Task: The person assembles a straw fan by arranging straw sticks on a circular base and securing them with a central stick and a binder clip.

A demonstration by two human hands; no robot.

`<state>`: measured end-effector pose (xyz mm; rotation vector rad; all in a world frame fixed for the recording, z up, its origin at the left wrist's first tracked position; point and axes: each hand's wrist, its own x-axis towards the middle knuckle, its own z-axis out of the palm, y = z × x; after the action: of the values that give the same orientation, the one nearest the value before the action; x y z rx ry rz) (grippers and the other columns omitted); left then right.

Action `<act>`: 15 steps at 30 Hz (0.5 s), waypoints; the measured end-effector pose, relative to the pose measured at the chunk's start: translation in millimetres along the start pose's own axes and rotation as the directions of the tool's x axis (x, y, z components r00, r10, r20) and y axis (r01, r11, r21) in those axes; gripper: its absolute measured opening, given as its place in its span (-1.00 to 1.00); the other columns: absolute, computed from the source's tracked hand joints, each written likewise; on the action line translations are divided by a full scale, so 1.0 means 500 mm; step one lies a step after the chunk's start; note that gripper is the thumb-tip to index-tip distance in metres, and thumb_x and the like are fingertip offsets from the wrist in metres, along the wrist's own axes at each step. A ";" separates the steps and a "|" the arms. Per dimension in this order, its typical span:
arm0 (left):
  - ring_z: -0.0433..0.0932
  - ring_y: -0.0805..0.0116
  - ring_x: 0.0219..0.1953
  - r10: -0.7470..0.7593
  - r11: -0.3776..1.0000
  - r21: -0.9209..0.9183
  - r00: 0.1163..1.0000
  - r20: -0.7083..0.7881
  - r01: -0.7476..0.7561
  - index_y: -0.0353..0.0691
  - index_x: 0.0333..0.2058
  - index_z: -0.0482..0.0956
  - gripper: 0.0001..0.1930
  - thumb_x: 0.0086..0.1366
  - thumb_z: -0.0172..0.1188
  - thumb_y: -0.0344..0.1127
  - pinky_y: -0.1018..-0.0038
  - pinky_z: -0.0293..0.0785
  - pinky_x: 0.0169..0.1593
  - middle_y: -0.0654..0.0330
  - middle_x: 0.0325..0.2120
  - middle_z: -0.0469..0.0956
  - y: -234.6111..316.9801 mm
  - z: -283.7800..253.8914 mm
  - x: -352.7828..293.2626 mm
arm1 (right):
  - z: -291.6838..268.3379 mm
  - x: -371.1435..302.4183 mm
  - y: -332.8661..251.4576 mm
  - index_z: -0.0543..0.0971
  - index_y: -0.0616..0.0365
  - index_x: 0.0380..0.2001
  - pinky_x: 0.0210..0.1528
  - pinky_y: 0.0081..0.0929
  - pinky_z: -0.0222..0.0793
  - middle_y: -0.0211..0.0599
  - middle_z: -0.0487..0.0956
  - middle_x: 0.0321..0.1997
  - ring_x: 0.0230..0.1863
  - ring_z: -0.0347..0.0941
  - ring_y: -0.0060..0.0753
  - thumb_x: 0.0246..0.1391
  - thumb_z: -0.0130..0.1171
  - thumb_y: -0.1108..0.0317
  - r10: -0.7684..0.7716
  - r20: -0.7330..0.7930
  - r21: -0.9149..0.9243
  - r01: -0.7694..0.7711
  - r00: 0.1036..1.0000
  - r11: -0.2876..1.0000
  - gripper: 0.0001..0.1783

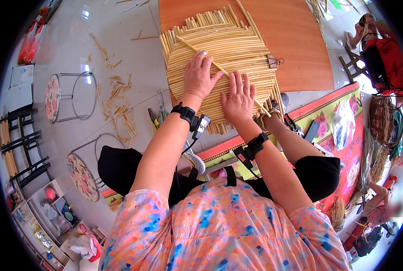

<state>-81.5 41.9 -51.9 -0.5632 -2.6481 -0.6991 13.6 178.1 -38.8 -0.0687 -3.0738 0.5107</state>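
Note:
A panel of straw-coloured stalks [224,43] laid side by side sits partly on the orange-brown table [301,45] and juts past its near edge. A single loose stalk [190,45] crosses the panel diagonally, from upper left to lower right. My left hand [198,76] rests over this stalk, fingers stretched forward and thumb apart. To its right, my right hand [238,100] lies flat on the panel with spread fingers, their tips by the same stalk. A metal binder clip [273,61] grips the panel's right edge.
Cut stalk pieces [119,97] litter the floor at left, near two round floral stools [53,99]. Hand tools [158,113] lie beside the panel's left edge. A phone [312,131] rests on the floral mat [346,169] at right, below a wicker basket [381,119].

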 end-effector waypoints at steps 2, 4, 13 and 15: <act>0.32 0.05 0.17 0.000 1.000 -0.002 1.000 -0.004 0.000 -0.19 -0.15 0.47 -0.48 0.02 0.37 0.01 0.16 0.27 0.15 0.07 0.02 0.42 0.001 -0.001 0.001 | -0.001 0.000 0.000 0.13 0.06 0.34 0.41 0.10 -0.25 -0.26 0.06 0.46 0.48 -0.16 -0.02 0.11 0.08 0.08 -0.006 -0.013 -0.013 0.006 1.000 1.000 -0.24; 0.32 0.06 0.16 0.005 1.000 -0.008 1.000 0.001 -0.005 -0.19 -0.15 0.47 -0.48 0.01 0.37 0.01 0.16 0.28 0.14 0.07 0.01 0.42 0.001 -0.004 0.002 | -0.001 0.000 -0.001 0.13 0.06 0.34 0.41 0.09 -0.25 -0.26 0.05 0.46 0.48 -0.16 -0.03 0.11 0.07 0.08 0.002 -0.004 -0.007 -0.002 1.000 1.000 -0.24; 0.34 0.00 0.14 0.003 1.000 -0.003 1.000 -0.002 -0.003 -0.22 -0.12 0.46 -0.48 0.02 0.40 -0.06 0.16 0.31 0.15 0.02 0.00 0.41 0.006 -0.010 0.002 | 0.006 0.000 0.003 0.10 0.05 0.35 0.41 0.13 -0.29 -0.26 0.04 0.47 0.49 -0.17 -0.03 0.11 0.06 0.07 -0.006 -0.007 -0.009 0.006 1.000 1.000 -0.22; 0.35 0.00 0.14 0.006 1.000 -0.004 1.000 -0.006 -0.006 -0.21 -0.12 0.46 -0.48 0.01 0.40 -0.06 0.16 0.31 0.15 0.02 -0.01 0.42 0.005 -0.010 0.002 | 0.006 -0.001 0.003 0.10 0.06 0.35 0.41 0.13 -0.29 -0.25 0.04 0.47 0.49 -0.17 -0.02 0.11 0.06 0.06 -0.005 -0.002 -0.008 0.005 1.000 1.000 -0.22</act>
<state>-80.0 41.5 -46.4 -0.5685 -2.6386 -0.7041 14.1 178.5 -42.2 -0.0613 -3.0730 0.4974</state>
